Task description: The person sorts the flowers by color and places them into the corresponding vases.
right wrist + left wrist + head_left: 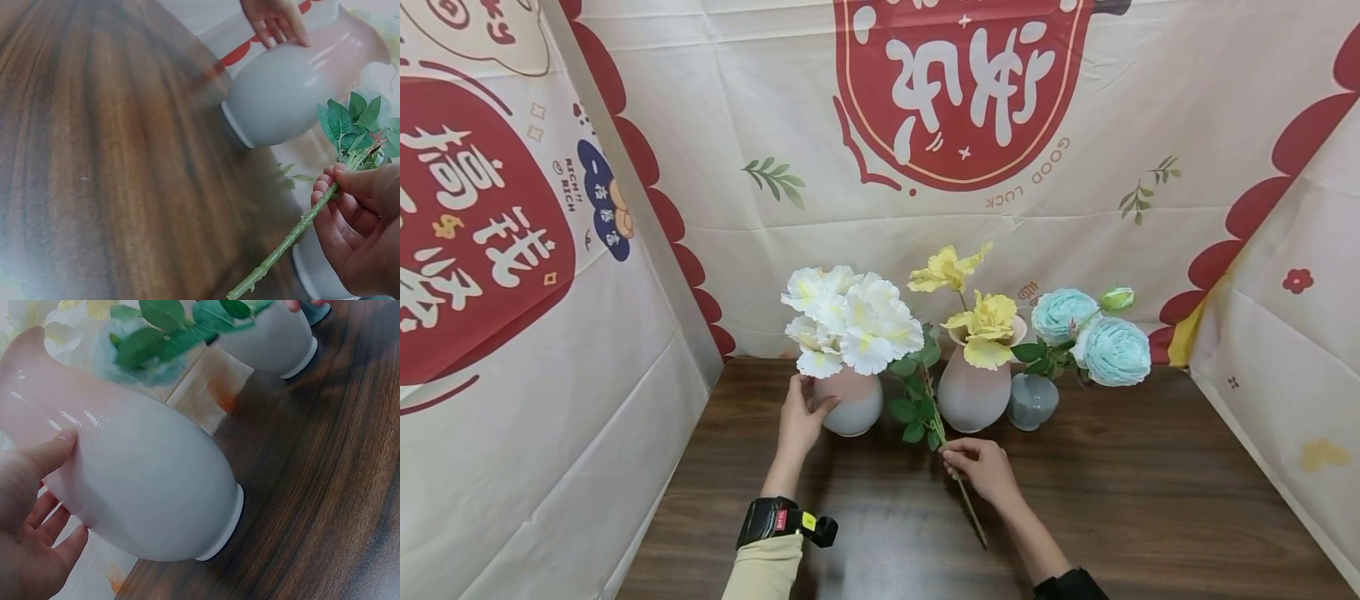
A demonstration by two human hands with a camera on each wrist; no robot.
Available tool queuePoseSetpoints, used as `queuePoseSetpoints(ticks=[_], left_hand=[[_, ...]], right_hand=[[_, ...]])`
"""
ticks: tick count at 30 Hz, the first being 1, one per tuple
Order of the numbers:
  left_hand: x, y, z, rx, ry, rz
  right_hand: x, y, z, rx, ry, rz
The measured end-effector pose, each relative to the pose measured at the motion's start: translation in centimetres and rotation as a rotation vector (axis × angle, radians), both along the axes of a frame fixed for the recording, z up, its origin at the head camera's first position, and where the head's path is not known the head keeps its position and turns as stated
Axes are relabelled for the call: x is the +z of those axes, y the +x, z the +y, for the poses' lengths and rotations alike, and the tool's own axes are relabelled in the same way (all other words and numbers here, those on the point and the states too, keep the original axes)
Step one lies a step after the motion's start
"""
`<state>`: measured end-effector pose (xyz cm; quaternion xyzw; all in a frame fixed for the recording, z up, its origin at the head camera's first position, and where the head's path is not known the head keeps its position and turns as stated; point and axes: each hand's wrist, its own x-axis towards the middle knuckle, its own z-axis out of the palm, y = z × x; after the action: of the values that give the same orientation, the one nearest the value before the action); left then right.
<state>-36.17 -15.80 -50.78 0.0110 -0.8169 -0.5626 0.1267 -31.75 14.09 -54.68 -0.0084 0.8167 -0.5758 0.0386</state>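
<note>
Head view: left hand (pixel 800 421) rests against the left side of a glossy pink-to-white ceramic vase (pixel 850 404), thumb laid on its wall, other fingers loosely spread behind it. Vase stands upright on the dark wood-grain table (pixel 1150 500), far left of the vase row, with a bunch of white artificial flowers (pixel 850 321) at its mouth.

Right hand (pixel 983 468) pinches a thin green thorny stem (pixel 972 508) between thumb and curled fingers. Stem runs from near-right up toward the far-left, leafy part (pixel 917 392) sitting between the left vase and a second pink-white ceramic vase (pixel 973 392). Lower end of the stem pokes out past the hand toward the near side, over the table.

Second vase holds yellow artificial flowers (pixel 977 321). Just right of it, a small grey-blue vase (pixel 1032 402) with pale turquoise artificial roses (pixel 1093 337).

Left wrist view: thumb (pixel 50 456) flat on the vase wall (pixel 144 487), fingers relaxed, not wrapped.

Right wrist view: stem (pixel 281 247) held at the fingertips (pixel 331 187), leaves (pixel 356 122) just beyond the grip.

Printed red-and-white cloth backdrop (pixel 925 125) surrounds the table on far, left and right sides.
</note>
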Motion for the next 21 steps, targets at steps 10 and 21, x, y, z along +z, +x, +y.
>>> queuePoseSetpoints(ticks=[10,21], left_hand=[[0.0,0.0,0.0,-0.002,0.003,0.002],[-0.2,-0.1,-0.1,-0.009,0.021,-0.009]], right_hand=[[3.4,-0.1,0.1,-0.032,0.0,0.146],[7.1,-0.9,0.4,-0.079,0.077,0.311]])
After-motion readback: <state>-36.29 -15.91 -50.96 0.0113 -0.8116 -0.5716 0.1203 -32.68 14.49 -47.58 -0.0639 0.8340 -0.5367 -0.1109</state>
